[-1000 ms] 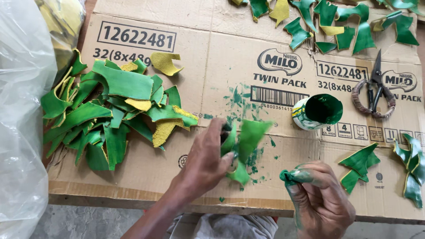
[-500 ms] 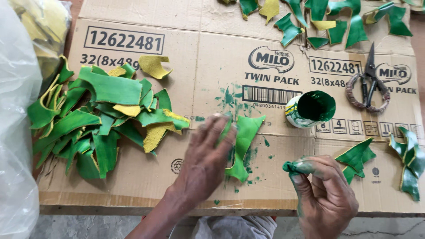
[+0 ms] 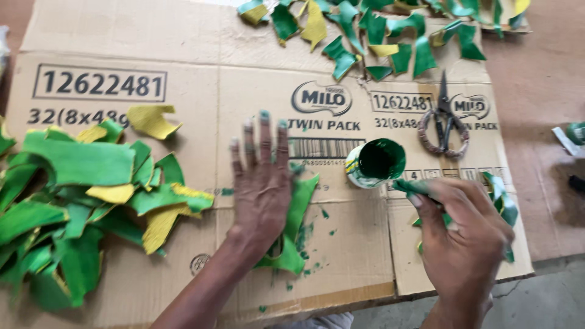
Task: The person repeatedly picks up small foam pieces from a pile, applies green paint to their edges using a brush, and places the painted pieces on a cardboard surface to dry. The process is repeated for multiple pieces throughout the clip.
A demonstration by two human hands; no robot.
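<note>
2 bare hands work over a flattened cardboard box spread on the floor. The left hand lies flat, palm down, with its fingers spread and green paint on the fingertips; it grips nothing but presses on a green leaf-shaped piece, which lies near the middle of the cardboard, toward the near edge, with green paint spots around it. The right hand, at the near right, is closed around a green-soaked swab whose tip points left, just beside a small tin of green paint. The tin stands open on the cardboard, right of the pressed piece. Far right of the tin lies 1 pair of scissors with wrapped handles. A big heap of green and yellow pieces covers the left side, and more cut pieces are scattered along the far edge.
</note>
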